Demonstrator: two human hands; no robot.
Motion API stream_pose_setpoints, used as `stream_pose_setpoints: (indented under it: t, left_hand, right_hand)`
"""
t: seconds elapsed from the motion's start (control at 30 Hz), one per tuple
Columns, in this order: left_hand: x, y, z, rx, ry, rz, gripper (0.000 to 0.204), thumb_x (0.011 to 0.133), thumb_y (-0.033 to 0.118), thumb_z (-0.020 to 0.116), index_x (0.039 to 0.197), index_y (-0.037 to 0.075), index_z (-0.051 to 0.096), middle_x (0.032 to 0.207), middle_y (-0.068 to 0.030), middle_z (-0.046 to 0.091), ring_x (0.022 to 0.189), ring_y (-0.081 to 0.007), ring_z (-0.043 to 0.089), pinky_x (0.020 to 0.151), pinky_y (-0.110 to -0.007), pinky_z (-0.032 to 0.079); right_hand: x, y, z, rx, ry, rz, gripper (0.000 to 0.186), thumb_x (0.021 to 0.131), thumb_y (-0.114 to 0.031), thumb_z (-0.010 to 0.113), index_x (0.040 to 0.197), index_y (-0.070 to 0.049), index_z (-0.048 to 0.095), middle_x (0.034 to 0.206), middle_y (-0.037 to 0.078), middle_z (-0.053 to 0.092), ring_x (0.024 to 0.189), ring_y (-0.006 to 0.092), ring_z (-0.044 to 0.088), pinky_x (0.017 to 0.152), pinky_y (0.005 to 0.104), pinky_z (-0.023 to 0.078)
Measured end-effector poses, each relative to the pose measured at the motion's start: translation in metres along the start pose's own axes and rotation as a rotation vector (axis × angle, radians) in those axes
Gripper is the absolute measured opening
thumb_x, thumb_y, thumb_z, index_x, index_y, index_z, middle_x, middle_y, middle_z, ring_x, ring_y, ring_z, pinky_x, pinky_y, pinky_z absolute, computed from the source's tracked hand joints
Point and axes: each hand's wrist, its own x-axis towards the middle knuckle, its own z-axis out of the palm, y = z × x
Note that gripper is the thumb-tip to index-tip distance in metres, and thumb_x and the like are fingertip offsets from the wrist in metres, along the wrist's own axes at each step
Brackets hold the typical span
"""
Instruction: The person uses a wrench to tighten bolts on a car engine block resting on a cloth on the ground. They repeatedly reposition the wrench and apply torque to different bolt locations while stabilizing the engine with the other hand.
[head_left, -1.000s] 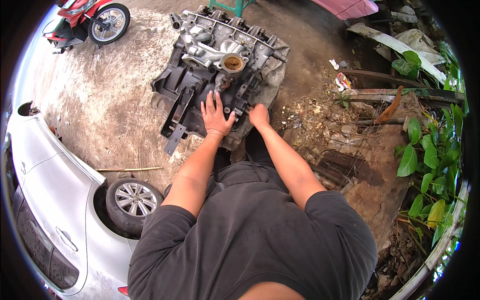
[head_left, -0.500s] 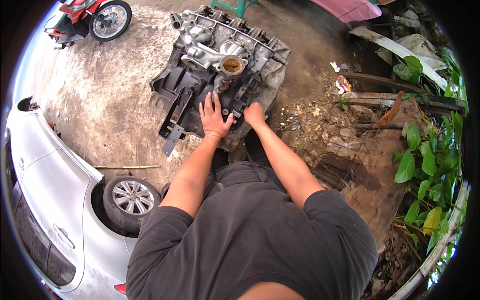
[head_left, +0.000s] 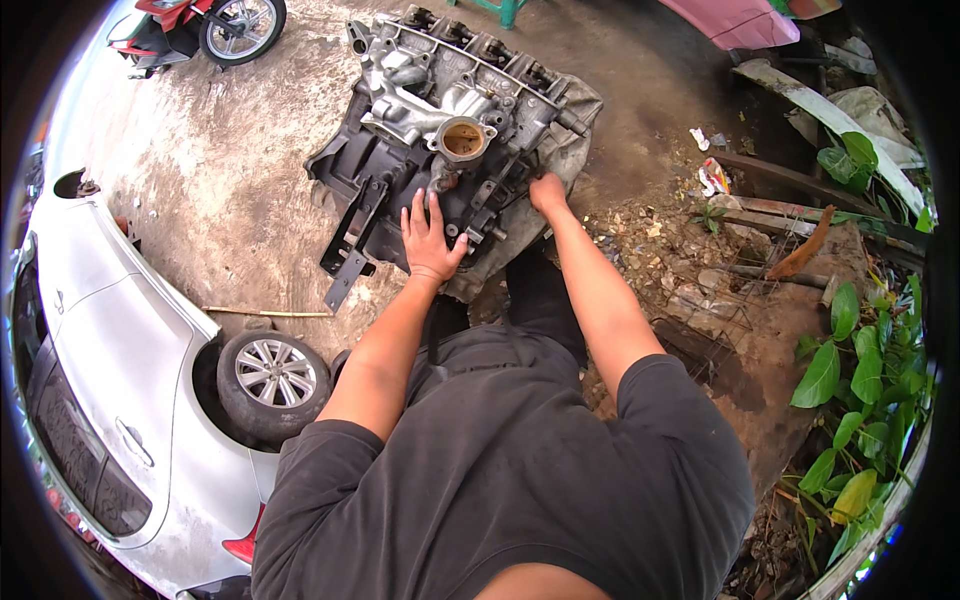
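A car engine [head_left: 400, 165] sits in front of me, its dark block toward me and a silvery intake manifold [head_left: 405, 110] with a round brownish opening on top. My left hand [head_left: 428, 240] lies on the dark block with its fingers spread, holding nothing. At the engine's near right side, my right hand [head_left: 547, 192] is closed like a fist beside the block's edge. Whatever it grips, if anything, is hidden by the fingers. A black metal bracket [head_left: 350, 255] sticks out at the block's left. Grey cloth [head_left: 575, 125] shows under the engine's right side.
On the left stands a silver car [head_left: 120, 330], its wheel [head_left: 272, 380] near my left arm. A red motorbike [head_left: 215, 30] is at the far left. Rubble [head_left: 680, 250], boards [head_left: 800, 185] and leafy plants [head_left: 850, 370] line the right. A green stool [head_left: 500, 8] shows at the top.
My right hand has moved right and slightly farther away along the engine's right side, still closed. My left hand stays spread on the block. The view has shifted a little.
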Motion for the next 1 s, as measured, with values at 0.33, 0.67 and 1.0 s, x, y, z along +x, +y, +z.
stream_pose_setpoints:
  t: [0.33,0.67,1.0]
  left_hand:
    - [0.0,0.001,0.001,0.018,0.004,0.006,0.09,0.077,0.049,0.056,0.147,0.003,0.023,0.149,-0.0232,0.022,0.138,-0.0368,0.025,0.112,-0.053,0.018]
    - [0.001,0.003,-0.002,0.013,0.008,0.015,0.087,0.079,0.048,0.055,0.147,0.003,0.023,0.149,-0.0227,0.022,0.138,-0.0362,0.024,0.112,-0.052,0.018]
    - [0.001,0.004,-0.004,0.004,0.003,0.006,0.087,0.079,0.045,0.057,0.147,0.005,0.023,0.15,-0.0211,0.021,0.139,-0.0346,0.023,0.112,-0.052,0.018]
  right_hand:
    - [-0.022,-0.001,-0.008,-0.062,-0.078,0.161,0.028,0.078,-0.018,0.061,0.09,0.007,0.068,0.096,0.029,0.064,0.095,0.0428,0.062,0.083,0.0452,0.05]
    - [-0.078,0.023,-0.051,0.586,-0.526,0.693,0.014,0.093,-0.011,0.052,0.101,-0.001,0.058,0.072,0.009,0.063,0.061,0.0208,0.066,0.049,0.0318,0.051]
    - [-0.12,-0.02,-0.025,-0.357,-0.094,-0.06,0.02,0.076,-0.009,0.056,0.088,0.003,0.069,0.09,0.025,0.067,0.089,0.0378,0.066,0.077,0.0454,0.053]
